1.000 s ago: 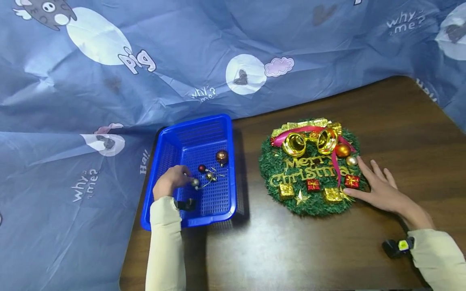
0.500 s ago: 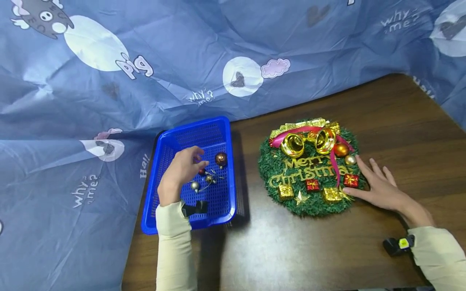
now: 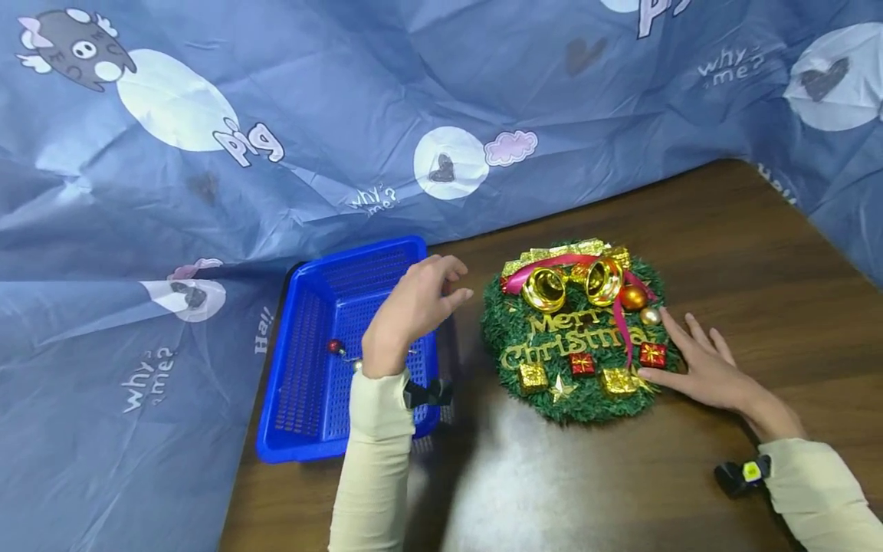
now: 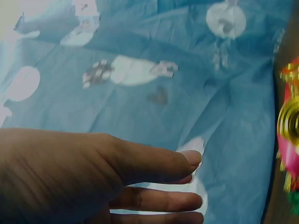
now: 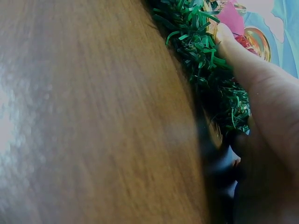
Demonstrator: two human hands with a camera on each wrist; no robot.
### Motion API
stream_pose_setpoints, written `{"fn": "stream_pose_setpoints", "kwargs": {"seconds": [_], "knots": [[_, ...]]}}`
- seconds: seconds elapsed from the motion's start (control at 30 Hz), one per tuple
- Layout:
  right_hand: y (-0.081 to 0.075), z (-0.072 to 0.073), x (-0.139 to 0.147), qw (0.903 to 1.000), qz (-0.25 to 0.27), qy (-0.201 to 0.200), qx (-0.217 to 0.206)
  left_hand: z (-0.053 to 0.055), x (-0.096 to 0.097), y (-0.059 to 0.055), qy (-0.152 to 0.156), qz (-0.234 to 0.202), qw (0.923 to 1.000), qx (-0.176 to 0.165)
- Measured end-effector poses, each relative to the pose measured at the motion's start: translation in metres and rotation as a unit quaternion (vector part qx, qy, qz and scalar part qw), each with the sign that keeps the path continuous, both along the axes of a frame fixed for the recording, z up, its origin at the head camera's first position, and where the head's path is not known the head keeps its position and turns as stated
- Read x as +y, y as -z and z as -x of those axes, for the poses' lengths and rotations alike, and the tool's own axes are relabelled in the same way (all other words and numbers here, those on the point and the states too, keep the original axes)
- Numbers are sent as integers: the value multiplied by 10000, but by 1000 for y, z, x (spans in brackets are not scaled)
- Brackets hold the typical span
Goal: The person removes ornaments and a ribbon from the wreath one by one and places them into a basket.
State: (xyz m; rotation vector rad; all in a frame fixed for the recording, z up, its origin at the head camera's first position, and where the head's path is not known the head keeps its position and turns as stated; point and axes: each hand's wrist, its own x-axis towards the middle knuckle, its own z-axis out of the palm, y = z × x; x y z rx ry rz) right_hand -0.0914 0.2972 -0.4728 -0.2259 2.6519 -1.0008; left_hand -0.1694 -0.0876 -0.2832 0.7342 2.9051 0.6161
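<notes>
Left hand [image 3: 412, 307], fingers loosely extended, the blue basket [image 3: 274, 383] beneath it visible in head view alone; right hand [image 3: 713, 374], fingers spread, touching the wreath [image 3: 576, 337] between both hands.

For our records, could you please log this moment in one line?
left grip: above right rim of blue basket, nothing visibly held; right grip: touching right side of wreath; red bauble: inside basket

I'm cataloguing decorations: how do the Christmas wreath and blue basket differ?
The Christmas wreath is green and round; the blue basket is rectangular. The wreath bears gold bells on its face; the basket is hollow, with a red bauble inside. Both rest on the brown table.
</notes>
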Motion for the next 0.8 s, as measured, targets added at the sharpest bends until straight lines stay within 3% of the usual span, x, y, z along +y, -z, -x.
{"fn": "stream_pose_setpoints", "kwargs": {"seconds": [0.37, 0.6, 0.8], "knots": [[2, -1, 2, 10000, 43, 59, 4, 4, 57, 5, 638, 177, 9975, -227], [1, -1, 2, 10000, 10, 73, 57, 8, 93, 11, 1108, 319, 9920, -506], [0, -1, 2, 10000, -31, 63, 37, 16, 117, 20, 1514, 518, 9858, -514]]}}
